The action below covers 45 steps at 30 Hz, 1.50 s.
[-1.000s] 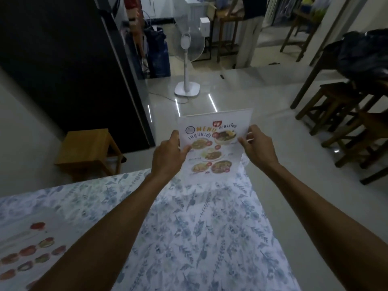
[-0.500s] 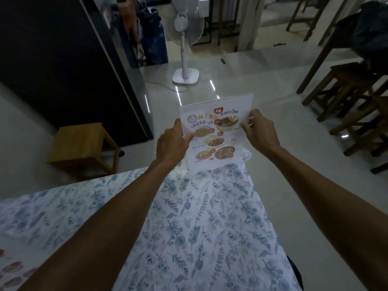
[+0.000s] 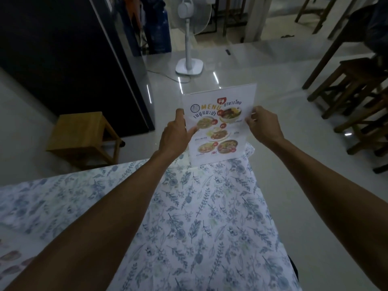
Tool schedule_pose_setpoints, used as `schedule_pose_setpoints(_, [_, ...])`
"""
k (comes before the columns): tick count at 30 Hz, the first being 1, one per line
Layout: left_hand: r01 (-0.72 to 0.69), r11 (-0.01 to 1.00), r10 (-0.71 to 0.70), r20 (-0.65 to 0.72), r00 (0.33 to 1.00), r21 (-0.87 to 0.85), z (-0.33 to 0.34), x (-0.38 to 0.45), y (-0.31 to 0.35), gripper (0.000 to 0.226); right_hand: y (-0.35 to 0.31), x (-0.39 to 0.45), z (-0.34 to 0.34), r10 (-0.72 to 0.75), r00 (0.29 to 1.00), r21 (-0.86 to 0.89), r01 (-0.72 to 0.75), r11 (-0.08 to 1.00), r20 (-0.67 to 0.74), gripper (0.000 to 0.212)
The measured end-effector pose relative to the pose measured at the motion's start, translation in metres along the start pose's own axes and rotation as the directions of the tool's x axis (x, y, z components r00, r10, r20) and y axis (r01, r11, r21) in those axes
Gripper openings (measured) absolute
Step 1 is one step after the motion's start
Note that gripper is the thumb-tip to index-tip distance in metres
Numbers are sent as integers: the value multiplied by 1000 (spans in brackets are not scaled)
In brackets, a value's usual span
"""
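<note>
A white menu card with food photos and the word MENU stands upright at the far corner of a table covered in a blue floral cloth. My left hand grips its left edge, thumb on the front. My right hand pinches the right edge. The card's bottom edge meets the cloth.
A small wooden stool stands on the floor to the left, beside a black cabinet. A white pedestal fan stands beyond the table. Dark wooden stools crowd the right. Another printed sheet lies at the table's left edge.
The view has tilted down and drawn a little nearer the table corner. Both hands keep hold of the menu card, which stays at the far corner of the cloth.
</note>
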<state>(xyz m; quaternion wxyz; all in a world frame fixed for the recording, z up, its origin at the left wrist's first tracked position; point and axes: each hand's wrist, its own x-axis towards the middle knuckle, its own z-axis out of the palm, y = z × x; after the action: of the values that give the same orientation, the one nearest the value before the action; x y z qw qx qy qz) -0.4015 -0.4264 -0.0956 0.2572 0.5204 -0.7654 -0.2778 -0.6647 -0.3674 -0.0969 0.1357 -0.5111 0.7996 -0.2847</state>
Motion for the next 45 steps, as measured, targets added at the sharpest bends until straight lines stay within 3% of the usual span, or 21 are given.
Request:
schedule_pose_setpoints(10, [56, 996, -52, 58, 997, -66, 3, 3, -8, 44, 13, 8, 6, 83, 976, 6, -86, 996, 203, 38])
schedule_pose_setpoints(17, [64, 997, -62, 57, 996, -38, 2, 2, -8, 47, 11, 4, 0, 108, 974, 35, -117, 992, 198, 42])
schedule_pose_setpoints(26, [89, 996, -89, 18, 996, 19, -25, -43, -11, 58, -2, -50, -15, 249, 958, 44, -258, 965, 144, 54])
schedule_pose_setpoints(36, [86, 996, -85, -21, 996, 17, -90, -164, -38, 58, -95, -177, 10, 83, 971, 23, -90, 996, 224, 45])
schedule_pose_setpoints(45, [62, 998, -60, -79, 995, 25, -185, -276, -78, 55, -206, -301, 58, 14, 965, 47, -27, 999, 263, 41])
